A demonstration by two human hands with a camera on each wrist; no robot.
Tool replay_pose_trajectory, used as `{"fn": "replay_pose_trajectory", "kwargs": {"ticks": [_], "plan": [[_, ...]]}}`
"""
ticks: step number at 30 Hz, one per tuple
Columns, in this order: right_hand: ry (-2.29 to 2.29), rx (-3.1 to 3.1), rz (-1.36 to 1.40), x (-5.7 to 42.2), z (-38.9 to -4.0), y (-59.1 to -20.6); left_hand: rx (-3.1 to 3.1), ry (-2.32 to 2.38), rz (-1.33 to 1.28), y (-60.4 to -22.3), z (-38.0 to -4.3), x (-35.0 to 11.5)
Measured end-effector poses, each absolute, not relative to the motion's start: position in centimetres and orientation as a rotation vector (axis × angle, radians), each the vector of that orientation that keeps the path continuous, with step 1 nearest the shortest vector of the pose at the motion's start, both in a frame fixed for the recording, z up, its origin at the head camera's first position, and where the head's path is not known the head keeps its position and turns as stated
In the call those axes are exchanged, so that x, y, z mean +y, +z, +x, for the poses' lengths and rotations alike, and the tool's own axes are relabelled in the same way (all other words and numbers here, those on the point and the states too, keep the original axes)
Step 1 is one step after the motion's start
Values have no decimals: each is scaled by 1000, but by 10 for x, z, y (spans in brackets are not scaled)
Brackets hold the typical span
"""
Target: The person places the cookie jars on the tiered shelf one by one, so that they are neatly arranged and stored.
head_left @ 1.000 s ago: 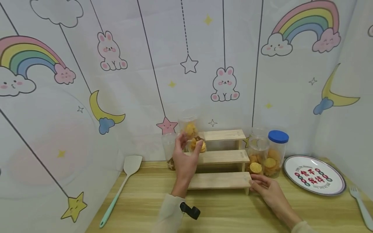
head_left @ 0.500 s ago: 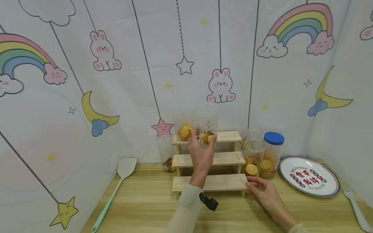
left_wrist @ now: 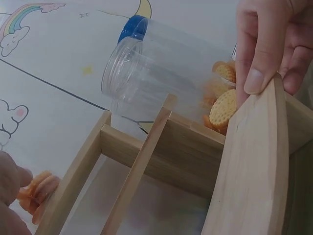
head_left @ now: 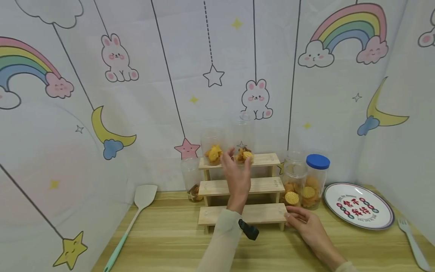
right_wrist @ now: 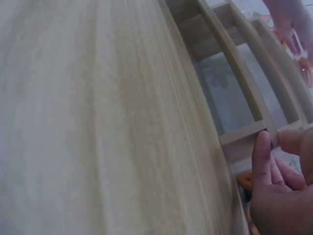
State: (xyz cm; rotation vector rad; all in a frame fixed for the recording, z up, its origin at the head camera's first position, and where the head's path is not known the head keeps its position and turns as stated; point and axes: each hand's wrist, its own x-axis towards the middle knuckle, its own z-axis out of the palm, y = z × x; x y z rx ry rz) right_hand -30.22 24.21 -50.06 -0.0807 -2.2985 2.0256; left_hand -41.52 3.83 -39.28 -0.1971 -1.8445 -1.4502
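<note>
A three-tier wooden display rack point(head_left: 238, 215) stands on the table. Two clear jars of cookies are on its top tier: one at the left point(head_left: 213, 149) with yellowish cookies, and a taller jar point(head_left: 242, 138) with brown and yellow ones. My left hand point(head_left: 238, 181) is at the base of the taller jar, thumb and fingers spread, fingertips overlapping its lower part. In the left wrist view this hand shows only at the lower left edge, beside the cookies point(left_wrist: 41, 193). My right hand point(head_left: 310, 226) pinches the right end of the bottom tier between thumb and fingers.
Right of the rack stand an uncapped cookie jar point(head_left: 292, 185) and a blue-lidded jar point(head_left: 314, 181). Another jar point(head_left: 192, 181) is left of it. A printed plate point(head_left: 360, 206) and fork point(head_left: 412, 241) lie far right; a spatula point(head_left: 130, 223) lies left. A patterned curtain point(head_left: 217, 45) hangs behind.
My left hand has carried the taller jar right and up, and it now stands on the top tier beside the other jar. The right hand keeps its place at the rack's end.
</note>
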Motion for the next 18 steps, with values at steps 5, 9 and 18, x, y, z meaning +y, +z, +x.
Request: {"fn": "replay_pose_trajectory", "kwargs": {"ticks": [5,9,18], "plan": [[2044,-2291,-75,240,-302,-499,-1839,-1417,-200,-398,-417,33],[2040,-2298,-73,240,-302,-499,-1841,-1383,-275,-402,-416,24],[2048,-2299,-98,241,-302,-500,-1835,-1266,-420,-409,-393,-34]]}}
